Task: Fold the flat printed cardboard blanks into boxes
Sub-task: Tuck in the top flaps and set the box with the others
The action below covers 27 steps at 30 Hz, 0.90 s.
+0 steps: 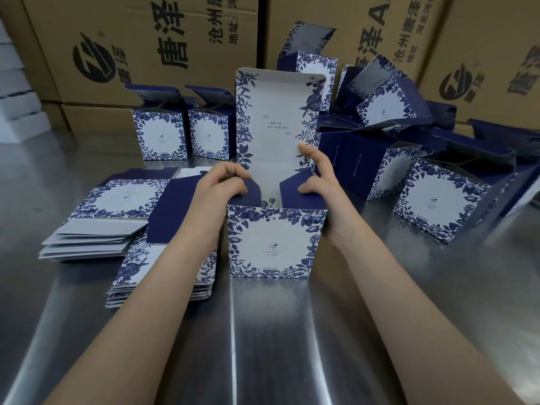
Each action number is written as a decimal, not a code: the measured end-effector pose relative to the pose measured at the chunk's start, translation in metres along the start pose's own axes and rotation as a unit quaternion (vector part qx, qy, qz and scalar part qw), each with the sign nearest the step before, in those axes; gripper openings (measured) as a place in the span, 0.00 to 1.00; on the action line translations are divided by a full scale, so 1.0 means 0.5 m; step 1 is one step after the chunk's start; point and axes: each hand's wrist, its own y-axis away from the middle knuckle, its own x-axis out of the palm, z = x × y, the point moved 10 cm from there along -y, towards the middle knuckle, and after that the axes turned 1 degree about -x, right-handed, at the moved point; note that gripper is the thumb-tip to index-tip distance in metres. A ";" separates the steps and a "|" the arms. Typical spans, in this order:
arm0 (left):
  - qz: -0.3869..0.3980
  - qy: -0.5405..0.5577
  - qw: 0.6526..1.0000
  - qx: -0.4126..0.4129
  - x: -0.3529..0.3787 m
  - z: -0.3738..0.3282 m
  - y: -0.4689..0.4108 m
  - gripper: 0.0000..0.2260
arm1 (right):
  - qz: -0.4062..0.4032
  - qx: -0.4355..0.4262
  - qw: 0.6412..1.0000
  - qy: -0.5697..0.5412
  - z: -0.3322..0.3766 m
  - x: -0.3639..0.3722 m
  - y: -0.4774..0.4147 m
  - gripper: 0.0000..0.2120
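The box stands upright on the steel counter, in the middle and towards the near edge. Its mouth faces up and its printed front panel is turned to the person. Its lid rises straight from the back wall, so the long axis runs vertically. Two navy side flaps lean in over the mouth.

To the left lie two stacks of flat blanks. One stack lies out towards the left edge. The nearer stack lies partly under the left forearm. Towards the far edge, two folded boxes stand side by side with their lids up. On the right a loose pile of folded boxes crowds close to the right wrist. Brown cartons wall off the far edge.

Both forearms reach forward on either side of the box. The left hand has its fingers curled round the left flap. The right hand pinches the right flap between thumb and bent fingers, and its forefinger lies straight against the inside of the lid.
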 end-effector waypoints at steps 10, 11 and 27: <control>-0.048 0.037 0.997 0.041 -0.004 0.000 0.011 0.14 | -0.045 -0.073 0.996 -0.001 0.011 -0.029 -0.002 0.22; -0.054 0.048 0.996 0.044 -0.007 -0.002 0.012 0.13 | -0.050 -0.075 0.996 0.002 0.012 -0.030 -0.002 0.22; -0.087 0.072 0.990 0.082 -0.020 -0.019 0.022 0.19 | -0.067 -0.102 0.989 0.083 0.023 -0.035 0.000 0.15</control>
